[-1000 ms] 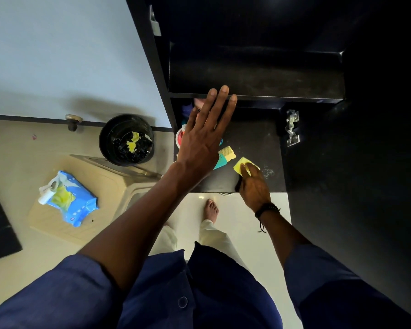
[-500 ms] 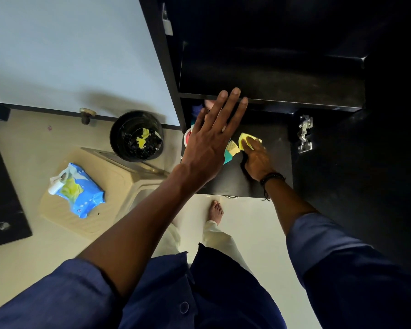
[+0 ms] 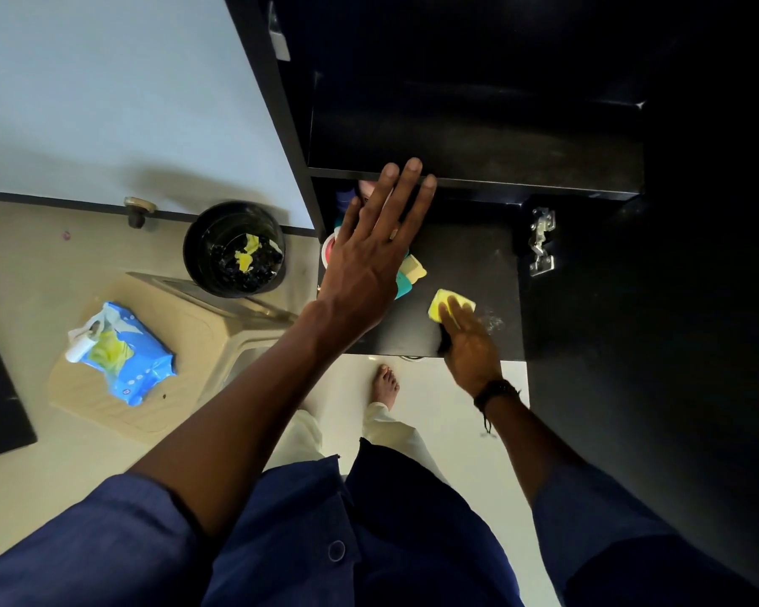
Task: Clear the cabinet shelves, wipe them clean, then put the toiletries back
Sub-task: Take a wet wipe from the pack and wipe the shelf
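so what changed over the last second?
The right hand pushed the yellow wipe deeper along the lower shelf toward the toiletries, then drew it back near the front edge, pressing it throughout. Unchanged: the left hand, fingertips on the upper shelf edge; wipes pack and bin unmoved.

Right hand [image 3: 469, 343] presses yellow wipe [image 3: 440, 302] onto lower shelf [image 3: 465, 256], left hand [image 3: 369, 265] spread.

Matt black shelf [image 3: 465, 308] – shiny metal hinge [image 3: 542, 243] – glossy floor [image 3: 434, 387]
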The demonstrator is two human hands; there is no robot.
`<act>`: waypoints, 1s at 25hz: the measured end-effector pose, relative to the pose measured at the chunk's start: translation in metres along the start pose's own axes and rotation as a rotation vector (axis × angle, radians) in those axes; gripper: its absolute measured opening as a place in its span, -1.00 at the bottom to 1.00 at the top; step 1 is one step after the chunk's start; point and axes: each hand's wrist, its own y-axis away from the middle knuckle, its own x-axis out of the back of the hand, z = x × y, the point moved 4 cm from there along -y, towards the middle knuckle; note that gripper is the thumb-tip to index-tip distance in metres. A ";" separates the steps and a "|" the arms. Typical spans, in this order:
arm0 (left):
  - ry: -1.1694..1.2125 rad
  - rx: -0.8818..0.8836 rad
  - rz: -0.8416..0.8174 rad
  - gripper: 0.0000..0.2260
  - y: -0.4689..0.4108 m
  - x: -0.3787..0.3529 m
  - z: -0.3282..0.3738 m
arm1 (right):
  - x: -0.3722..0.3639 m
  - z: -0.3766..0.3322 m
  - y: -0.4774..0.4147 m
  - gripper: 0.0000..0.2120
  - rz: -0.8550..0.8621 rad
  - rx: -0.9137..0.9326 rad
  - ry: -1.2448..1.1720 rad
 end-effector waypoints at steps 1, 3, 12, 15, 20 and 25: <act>0.012 0.001 -0.004 -0.10 0.000 0.000 0.000 | -0.002 0.006 0.018 -0.43 -0.031 -0.023 -0.002; 0.017 0.000 0.001 -0.08 0.000 0.000 -0.001 | 0.002 0.030 0.038 -0.44 -0.067 -0.112 -0.006; 0.016 0.001 0.044 -0.08 0.001 -0.004 -0.002 | -0.005 -0.024 0.013 -0.44 0.024 -0.261 -0.122; 0.008 -0.020 0.021 -0.11 0.000 -0.002 -0.002 | -0.043 -0.064 0.045 -0.50 -0.053 -0.003 -0.074; -0.021 -0.042 -0.010 -0.09 0.000 -0.001 -0.006 | -0.006 0.033 0.048 -0.47 0.094 -0.203 -0.001; -0.011 -0.044 -0.034 -0.08 0.000 0.000 -0.005 | -0.011 0.019 0.023 -0.43 0.062 -0.237 0.035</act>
